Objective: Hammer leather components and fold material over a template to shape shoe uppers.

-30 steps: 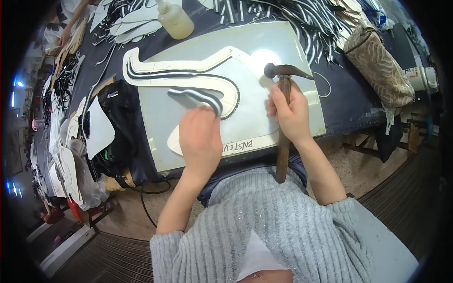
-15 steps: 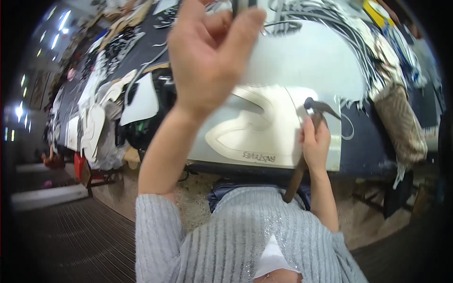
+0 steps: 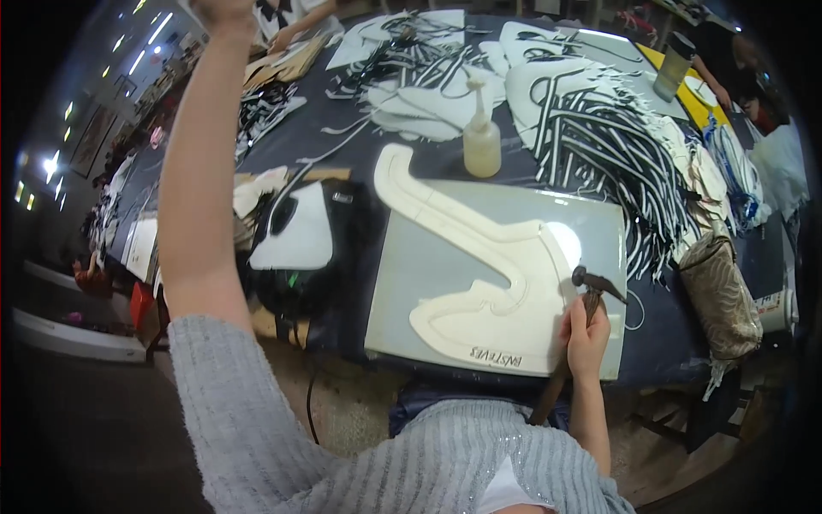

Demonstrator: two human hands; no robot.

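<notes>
My right hand (image 3: 588,341) is closed round the wooden handle of a hammer (image 3: 592,281), its dark metal head above the right side of a cream cut-out piece (image 3: 505,330). This flat, curved piece has a long arm reaching to the far left and lies on a light grey board (image 3: 398,295). My left hand (image 3: 221,12) is raised at the top left edge, where the frame cuts off its fingers. Beyond the board stands a squeeze bottle (image 3: 482,147) with a narrow nozzle and pale yellowish contents.
Black-and-white strips (image 3: 599,141) lie heaped over white pieces at the far right. Left of the board is a black plastic bag (image 3: 300,287) with a white cut piece (image 3: 300,231) on it. A patterned pouch (image 3: 719,295) sits at the right. Other people are across the table.
My left hand has gone from the middle up to the far left. The view has shifted, bringing the bottle and the piece's long arm into sight. My right hand still grips the hammer.
</notes>
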